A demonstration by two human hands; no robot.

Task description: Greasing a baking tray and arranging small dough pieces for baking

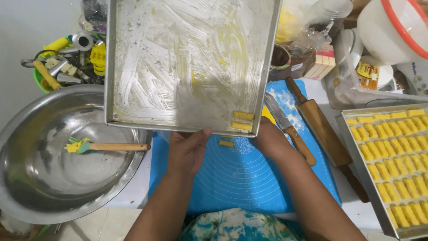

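One small box package [322, 64], pink and cream with a yellow stripe, stands beyond the right hand [267, 138]. A yellow-and-red labelled packet [368, 75] lies farther right.

The person's body appears as two bare forearms and two hands, seen from above. The left hand [187, 149] shows the back of the palm and a short, unpainted thumbnail. The right hand [269, 139] is mostly hidden; only the wrist and part of its back are visible. No rings, watch, bracelets or gloves are visible. No sleeves reach the forearms. The garment [236, 225] at the bottom edge is patterned fabric in teal, white and yellow.
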